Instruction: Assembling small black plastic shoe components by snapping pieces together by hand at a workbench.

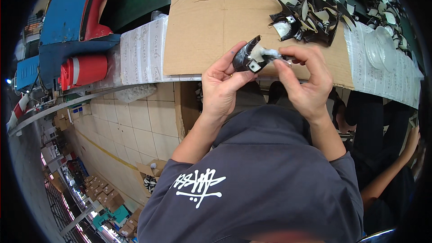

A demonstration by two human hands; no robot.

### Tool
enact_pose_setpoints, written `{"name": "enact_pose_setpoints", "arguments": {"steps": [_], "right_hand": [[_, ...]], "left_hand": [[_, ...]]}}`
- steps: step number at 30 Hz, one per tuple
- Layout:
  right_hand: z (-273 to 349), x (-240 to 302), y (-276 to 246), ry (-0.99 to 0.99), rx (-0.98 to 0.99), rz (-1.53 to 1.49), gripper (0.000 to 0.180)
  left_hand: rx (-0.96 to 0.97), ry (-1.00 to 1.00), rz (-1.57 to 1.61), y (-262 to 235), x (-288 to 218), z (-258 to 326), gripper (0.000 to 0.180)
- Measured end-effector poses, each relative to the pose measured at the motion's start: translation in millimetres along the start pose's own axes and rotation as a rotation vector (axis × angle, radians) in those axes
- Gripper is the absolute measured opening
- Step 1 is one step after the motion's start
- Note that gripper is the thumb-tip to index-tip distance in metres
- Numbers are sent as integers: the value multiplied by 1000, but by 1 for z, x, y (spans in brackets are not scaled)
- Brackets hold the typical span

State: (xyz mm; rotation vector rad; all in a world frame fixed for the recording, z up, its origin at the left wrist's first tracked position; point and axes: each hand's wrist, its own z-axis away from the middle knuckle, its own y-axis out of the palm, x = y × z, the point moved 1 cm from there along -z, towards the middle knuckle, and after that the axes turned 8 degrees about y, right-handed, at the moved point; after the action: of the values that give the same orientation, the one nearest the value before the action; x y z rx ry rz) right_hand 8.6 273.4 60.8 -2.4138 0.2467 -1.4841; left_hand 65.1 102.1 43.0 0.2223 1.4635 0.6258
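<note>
My left hand [222,83] is closed around a glossy black curved shoe upper piece [243,58] with a cream inner face and a small white square patch. It is held up over the table's near edge. My right hand [308,74] pinches a small dark thing with a whitish end [271,52] between thumb and fingers. That whitish end touches or nearly touches the cream side of the shoe piece. What kind of thing it is, I cannot make out.
A cardboard sheet [202,31] covers the table before me. Heaped at the far right are similar black-and-cream pieces [310,18]. A clear plastic bowl [380,49] stands right, a red container [85,71] left. Another person's arm [391,171] shows at the lower right.
</note>
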Motion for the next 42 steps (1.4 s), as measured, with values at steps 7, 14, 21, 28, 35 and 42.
{"name": "enact_pose_setpoints", "arguments": {"steps": [7,14,21,28,35,42], "right_hand": [[-9,-20,-11,63,-83,58,18],[-7,-42,-33,320,-109,-176,17],[-10,-70,-57,407,-174,-439,18],[-2,-94,-57,356,-131,-617,19],[0,-94,-51,347,-108,-698,18],[1,-94,-55,354,-107,-669,18]], "left_hand": [[-8,-64,24,-14,-11,0,57],[-17,-55,-220,-69,-64,19,59],[218,15,-1440,-117,-116,50,47],[412,586,-1138,-7,-56,-43,31],[638,1026,-1266,53,15,-130,33],[309,688,-1286,14,-4,-120,30]]}}
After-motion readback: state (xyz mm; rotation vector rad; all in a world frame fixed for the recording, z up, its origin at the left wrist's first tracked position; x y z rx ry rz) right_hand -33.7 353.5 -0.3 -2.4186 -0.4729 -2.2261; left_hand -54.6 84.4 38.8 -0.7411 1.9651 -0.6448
